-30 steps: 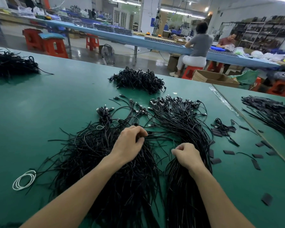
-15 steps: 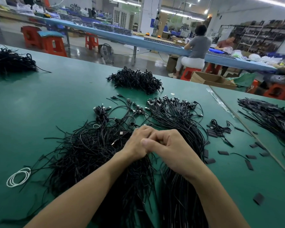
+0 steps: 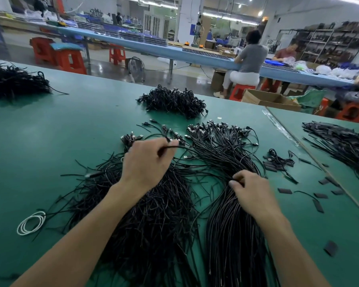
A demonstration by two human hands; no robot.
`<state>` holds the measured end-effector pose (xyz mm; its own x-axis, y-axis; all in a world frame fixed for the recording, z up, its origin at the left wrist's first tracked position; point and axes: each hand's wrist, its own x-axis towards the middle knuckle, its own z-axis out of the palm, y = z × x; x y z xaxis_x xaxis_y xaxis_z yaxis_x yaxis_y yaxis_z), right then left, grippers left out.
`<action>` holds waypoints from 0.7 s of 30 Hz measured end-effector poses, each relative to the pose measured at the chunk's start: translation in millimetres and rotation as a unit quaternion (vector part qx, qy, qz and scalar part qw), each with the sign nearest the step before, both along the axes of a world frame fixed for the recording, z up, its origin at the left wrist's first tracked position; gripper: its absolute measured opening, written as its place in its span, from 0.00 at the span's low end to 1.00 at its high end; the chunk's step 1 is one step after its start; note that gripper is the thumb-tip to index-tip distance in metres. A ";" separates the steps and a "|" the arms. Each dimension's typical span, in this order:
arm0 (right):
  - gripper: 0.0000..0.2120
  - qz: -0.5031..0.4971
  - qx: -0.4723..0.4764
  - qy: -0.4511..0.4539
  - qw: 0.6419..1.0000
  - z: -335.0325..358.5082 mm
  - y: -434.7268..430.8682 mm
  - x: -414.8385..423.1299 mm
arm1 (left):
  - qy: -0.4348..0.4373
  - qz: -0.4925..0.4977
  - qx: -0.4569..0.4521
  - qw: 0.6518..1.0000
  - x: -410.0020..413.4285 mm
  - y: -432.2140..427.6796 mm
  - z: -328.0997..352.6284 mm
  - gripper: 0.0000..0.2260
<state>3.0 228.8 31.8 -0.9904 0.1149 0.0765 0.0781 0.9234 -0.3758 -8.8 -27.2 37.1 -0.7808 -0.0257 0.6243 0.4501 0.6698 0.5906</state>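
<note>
The bench (image 3: 60, 141) carries two masses of black cables near its front edge, apparently a sort in progress. The tangle (image 3: 153, 224), left of middle, lies loose and crossed, likely the unsorted stock. The bundle (image 3: 232, 235) just beside it runs straight, with its plugs fanned toward the far edge so that the ends line up. The left hand (image 3: 145, 162) is over the tangle, its grip pinching one cable (image 3: 170, 147) between thumb and forefinger, seemingly to draw it free. The right hand (image 3: 251, 191) curls its grip onto strands of the bundle, probably to steady them. A white coil (image 3: 30, 222) lies apart toward the left edge.
</note>
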 end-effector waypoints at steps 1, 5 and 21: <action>0.20 0.045 0.010 -0.003 0.999 -0.4 -6.5 3.5 | -0.046 -0.013 -0.058 0.997 1.2 3.2 -2.2 0.21; 0.30 0.241 -0.119 0.032 0.963 8.4 -44.2 18.8 | -0.124 0.008 -0.185 0.975 7.6 17.9 -13.6 0.21; 0.06 0.118 -0.360 0.195 0.905 8.8 -44.1 8.8 | -0.452 -0.432 0.079 0.776 48.0 5.4 15.8 0.21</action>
